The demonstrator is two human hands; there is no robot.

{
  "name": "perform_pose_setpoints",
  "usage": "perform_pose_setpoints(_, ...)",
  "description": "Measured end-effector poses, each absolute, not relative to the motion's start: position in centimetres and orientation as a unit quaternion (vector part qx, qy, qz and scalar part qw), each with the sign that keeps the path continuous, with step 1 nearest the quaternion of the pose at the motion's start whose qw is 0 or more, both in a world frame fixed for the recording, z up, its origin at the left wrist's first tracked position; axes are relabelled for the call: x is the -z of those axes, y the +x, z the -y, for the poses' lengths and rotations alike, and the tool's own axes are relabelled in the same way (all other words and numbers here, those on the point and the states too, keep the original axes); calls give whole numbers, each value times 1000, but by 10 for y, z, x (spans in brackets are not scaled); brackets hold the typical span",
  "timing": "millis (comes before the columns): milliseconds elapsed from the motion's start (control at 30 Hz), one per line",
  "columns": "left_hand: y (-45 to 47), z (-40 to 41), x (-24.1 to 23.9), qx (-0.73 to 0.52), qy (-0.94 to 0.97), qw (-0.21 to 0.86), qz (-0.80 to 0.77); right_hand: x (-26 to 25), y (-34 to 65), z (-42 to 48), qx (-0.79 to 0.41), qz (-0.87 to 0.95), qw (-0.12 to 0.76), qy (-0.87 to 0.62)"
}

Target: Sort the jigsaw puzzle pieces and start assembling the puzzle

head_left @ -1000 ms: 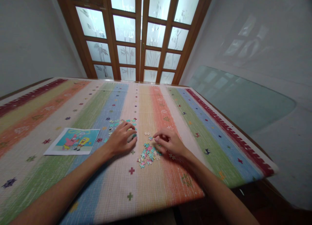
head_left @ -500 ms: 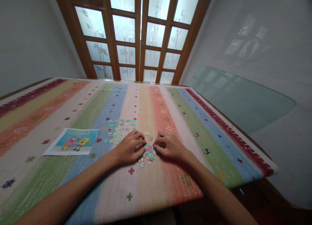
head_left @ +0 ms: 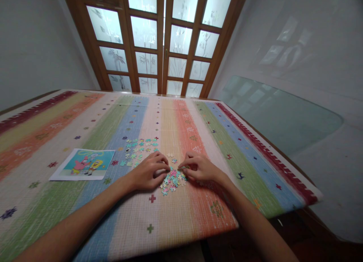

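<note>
- Tabletop (head_left: 176, 228), under a striped cloth, fills the lower frame. Weave should give some grip beneath small flat things.
- Printed sheet (head_left: 83, 165), left of centre: cartoon figures. Looks like thin paper; likely to crease, best lifted by its white margin.
- Spread of puzzle pieces (head_left: 134, 156), upper left of the hands, loose rows.
- Left hand (head_left: 151, 172), centre: fingers curled at the pile's left edge; cannot tell if anything is gripped.
- Right hand (head_left: 200, 168), right of centre: thumb and fingers drawn together by the pile; cannot tell whether a piece sits between them.
- Pile (head_left: 172, 180), between and below the hands: pieces heaped, overlapping, straight on the cloth. No container seen.
- Single piece (head_left: 174, 161), just above the pile: probably light, stiff card; pinch by opposite edges, sparing the knobs, which could bend.
</note>
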State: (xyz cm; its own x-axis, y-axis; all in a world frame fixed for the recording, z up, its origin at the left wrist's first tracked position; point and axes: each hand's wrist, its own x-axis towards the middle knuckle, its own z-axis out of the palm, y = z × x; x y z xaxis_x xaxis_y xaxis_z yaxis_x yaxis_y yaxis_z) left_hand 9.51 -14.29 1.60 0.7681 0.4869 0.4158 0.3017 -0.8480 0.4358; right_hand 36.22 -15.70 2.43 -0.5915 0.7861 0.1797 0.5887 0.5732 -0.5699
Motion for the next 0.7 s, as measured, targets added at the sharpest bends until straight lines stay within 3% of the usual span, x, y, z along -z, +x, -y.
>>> perform_pose_setpoints(200,94,143,-15,-248,934,185,-180,-25,359,160,-237,890,153,-359)
perform_pose_setpoints(433,97,146,-16,-266,922,201,-194,-30,364,160,-228,864,162,-419)
perform_pose_setpoints(700,103,154,-17,-242,937,174,-181,-31,364,160,-275,871,154,-378)
